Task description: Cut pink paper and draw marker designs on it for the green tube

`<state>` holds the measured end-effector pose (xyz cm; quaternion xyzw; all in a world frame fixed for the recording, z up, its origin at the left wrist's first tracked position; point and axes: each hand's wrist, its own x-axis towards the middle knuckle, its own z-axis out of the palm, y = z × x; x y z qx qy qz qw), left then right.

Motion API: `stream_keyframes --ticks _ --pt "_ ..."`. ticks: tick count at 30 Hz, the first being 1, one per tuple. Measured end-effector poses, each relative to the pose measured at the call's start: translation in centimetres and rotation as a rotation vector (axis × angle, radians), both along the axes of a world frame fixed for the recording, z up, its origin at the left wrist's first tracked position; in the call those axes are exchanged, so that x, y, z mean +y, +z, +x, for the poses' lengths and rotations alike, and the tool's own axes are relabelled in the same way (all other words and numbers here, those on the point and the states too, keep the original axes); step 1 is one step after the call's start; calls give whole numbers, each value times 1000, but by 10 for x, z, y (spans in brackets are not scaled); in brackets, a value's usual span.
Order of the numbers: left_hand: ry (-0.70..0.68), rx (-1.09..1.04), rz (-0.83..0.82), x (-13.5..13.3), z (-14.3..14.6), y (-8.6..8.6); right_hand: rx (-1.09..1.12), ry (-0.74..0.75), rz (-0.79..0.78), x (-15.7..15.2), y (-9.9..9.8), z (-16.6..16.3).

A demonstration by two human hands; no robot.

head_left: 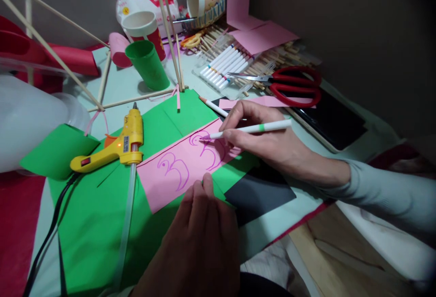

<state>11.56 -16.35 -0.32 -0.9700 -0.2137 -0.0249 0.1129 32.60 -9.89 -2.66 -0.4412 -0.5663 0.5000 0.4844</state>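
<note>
My right hand (260,136) is closed around a white marker (262,127) with a green band. Its tip touches a pink paper strip (170,192) bearing two purple outlines, each a curved, bird-like shape with a dot. At the strip's lower edge, the extended fingers of my left hand (204,224) lie flat and hold it down. Beneath the strip spreads a large green paper sheet (88,224), with black paper (264,190) under its right side. A yellow hot glue gun (119,147), its orange light lit, rests left of the strip. A white pencil (214,106) lies just beyond my right hand.
Red-handled scissors (296,86) lie across a black phone (330,115) at right. Behind are a pack of markers (225,67), many sticks (211,38), a green paper tube (146,63) and a paper cup (141,22). A stick frame (51,54) stands at left.
</note>
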Motion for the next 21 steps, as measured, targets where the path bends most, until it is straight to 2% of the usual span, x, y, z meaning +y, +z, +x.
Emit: stream_keyframes --ticks 5,13,21 --pt "-9 -34 -4 0 1 -3 116 12 -12 -2 -4 5" --pt "-14 -17 -16 2 2 -3 -69 -2 7 -2 7 -2" --pt "-4 -14 36 1 1 -3 -153 22 87 -2 1 -2"
